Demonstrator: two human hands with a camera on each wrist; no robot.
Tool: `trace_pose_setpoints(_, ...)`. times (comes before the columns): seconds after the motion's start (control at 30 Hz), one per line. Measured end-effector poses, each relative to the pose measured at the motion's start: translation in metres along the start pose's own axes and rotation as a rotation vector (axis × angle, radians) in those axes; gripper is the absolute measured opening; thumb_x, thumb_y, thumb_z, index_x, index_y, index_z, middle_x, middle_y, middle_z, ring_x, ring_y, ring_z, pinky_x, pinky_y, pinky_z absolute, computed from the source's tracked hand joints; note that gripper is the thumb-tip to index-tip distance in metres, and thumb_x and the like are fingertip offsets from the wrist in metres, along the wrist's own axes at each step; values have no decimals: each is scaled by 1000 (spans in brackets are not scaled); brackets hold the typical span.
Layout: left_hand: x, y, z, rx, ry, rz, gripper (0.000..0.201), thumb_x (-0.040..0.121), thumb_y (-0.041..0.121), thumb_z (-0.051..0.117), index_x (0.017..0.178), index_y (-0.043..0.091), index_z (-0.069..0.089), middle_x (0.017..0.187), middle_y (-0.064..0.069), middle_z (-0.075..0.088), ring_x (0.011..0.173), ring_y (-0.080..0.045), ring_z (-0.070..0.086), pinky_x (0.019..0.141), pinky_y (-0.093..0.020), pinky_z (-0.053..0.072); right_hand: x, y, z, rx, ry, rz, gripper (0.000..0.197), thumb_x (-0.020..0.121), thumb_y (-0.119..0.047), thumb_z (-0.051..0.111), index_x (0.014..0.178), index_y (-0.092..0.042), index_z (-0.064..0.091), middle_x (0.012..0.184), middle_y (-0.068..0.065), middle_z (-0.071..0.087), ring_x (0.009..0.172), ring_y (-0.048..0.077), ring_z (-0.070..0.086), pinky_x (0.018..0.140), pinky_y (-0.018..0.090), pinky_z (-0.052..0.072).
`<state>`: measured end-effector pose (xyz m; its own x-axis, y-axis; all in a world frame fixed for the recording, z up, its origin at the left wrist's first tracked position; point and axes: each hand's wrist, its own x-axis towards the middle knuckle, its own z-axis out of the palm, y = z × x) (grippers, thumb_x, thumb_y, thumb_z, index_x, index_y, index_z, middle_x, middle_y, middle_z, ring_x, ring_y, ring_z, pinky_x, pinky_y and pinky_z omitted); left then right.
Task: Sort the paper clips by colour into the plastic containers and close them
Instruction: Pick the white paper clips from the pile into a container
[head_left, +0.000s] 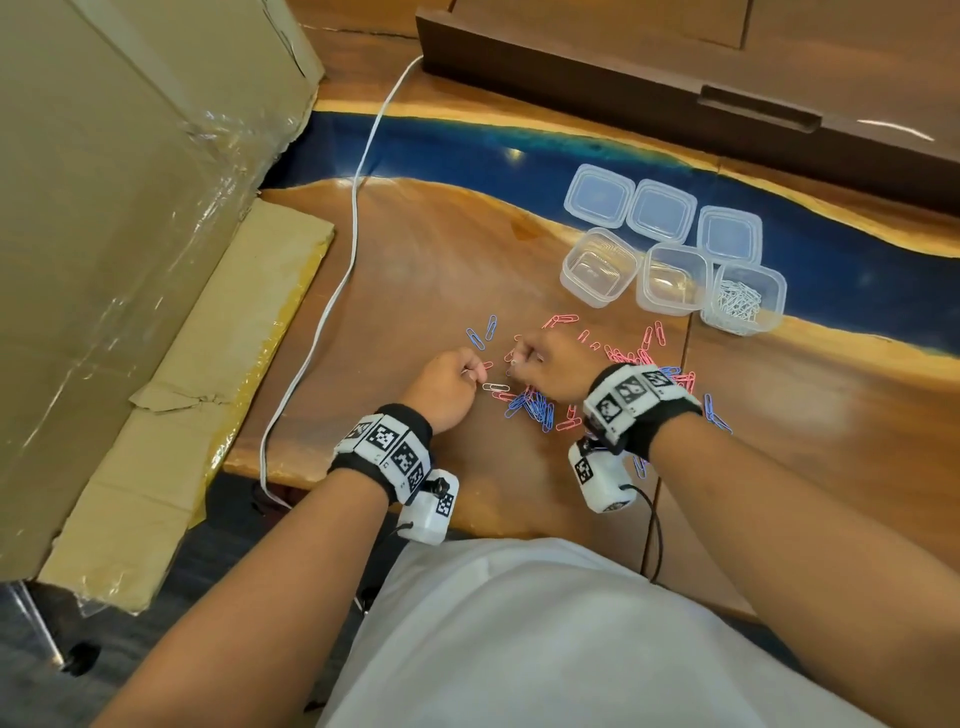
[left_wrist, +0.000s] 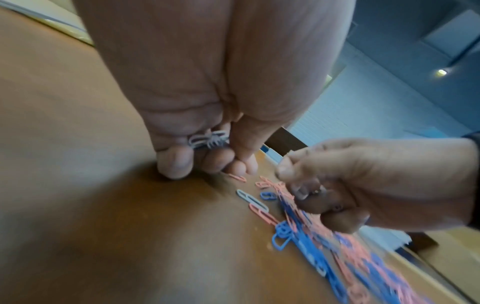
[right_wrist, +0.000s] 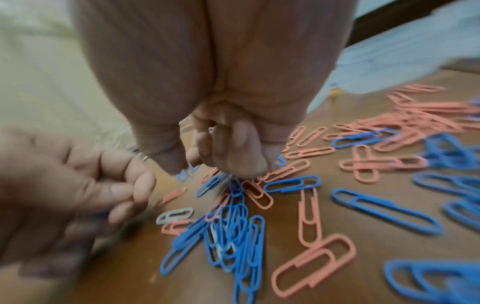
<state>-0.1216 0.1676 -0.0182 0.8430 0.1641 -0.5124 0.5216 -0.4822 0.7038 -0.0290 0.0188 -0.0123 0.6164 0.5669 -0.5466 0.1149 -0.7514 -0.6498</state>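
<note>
— What does the left side show?

— A large tan cardboard box (head_left: 119, 218) stands at the left; a white cable (head_left: 332, 291) trails across the brown wooden table with a blue resin strip (head_left: 415, 270); the left hand (head_left: 445, 387) curls its fingers round a small bunch of white paper clips (left_wrist: 207, 140), knuckles down on the wood.

— And to the right?

— One white clip (head_left: 494, 387) lies between the hands; the right hand (head_left: 545, 364), fingers bunched, pinches white clips too, above the loose blue and pink paper clips (head_left: 540, 410); farther right sit three clear plastic lids (head_left: 660, 210) and three clear plastic containers (head_left: 670, 280), the rightmost container (head_left: 743, 301) holding white clips.
</note>
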Motion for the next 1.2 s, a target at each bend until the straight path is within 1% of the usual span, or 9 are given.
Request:
trace_pose_setpoints(0.13,3,4,9,212,-28,92,5,89,13,58,86,17,59,82,2,58,76,-19,53,67,-26,38,-29,14,-9,706,-5,210,6,69,-9,43,65,-13,44,60,5,40,46,15,32,42,19,26)
trace_pose_setpoints(0.23,9,4,11,378,-41,156,10,84,14,66,85,20,58,82,2,60,79,-24,57,74,-36,49,-48,25,-5,849,-58,235,13,72,-2,39,64,-8,47,60,9,42,44,16,32,41,18,25)
trace_pose_setpoints(0.4,13,5,6,462,-77,96,20,86,11,63,72,21,53,81,-3,62,81,-27,59,77,-41,52,-53,33,15,216,133,135,10,80,-9,63,72,-15,62,56,-9,52,47,7,42,52,22,37)
trace_pose_setpoints(0.5,13,3,8,476,-68,70,32,87,11,60,62,23,45,74,-2,58,80,-30,60,74,-39,51,-50,30,23,-21,189,33,10,77,-18,74,79,-18,64,58,-14,46,53,2,40,52,19,31)
trace_pose_setpoints(0.6,11,2,9,467,-63,47,33,88,14,61,61,22,43,74,-4,57,81,-33,59,73,-39,51,-45,27,23,-153,187,11,14,78,-24,75,81,-18,62,63,-13,47,62,10,44,54,24,32)
trace_pose_setpoints(0.7,8,2,9,402,-11,58,17,86,18,66,77,19,52,88,-9,64,86,-34,59,77,-41,50,-48,30,19,-227,150,-8,7,82,-23,72,80,-19,66,76,-6,60,74,16,55,67,28,44)
trace_pose_setpoints(0.8,2,2,7,409,60,58,8,89,22,62,90,14,60,92,-7,63,85,-32,57,71,-33,44,-56,41,14,-227,119,-10,8,82,-19,69,75,-21,65,74,-8,60,72,14,55,67,26,41)
trace_pose_setpoints(1.1,0,5,7,480,-9,35,14,94,17,53,84,9,59,91,-15,62,86,-37,59,72,-39,47,-71,55,-5,-33,207,91,11,77,-11,63,69,-18,61,58,-9,57,54,11,51,62,29,46)
trace_pose_setpoints(1.2,-2,0,5,446,9,39,16,93,18,52,79,10,56,87,-15,63,84,-37,59,72,-39,49,-78,56,-11,-144,279,151,3,81,-20,67,83,-21,64,67,-12,54,65,12,54,65,29,44)
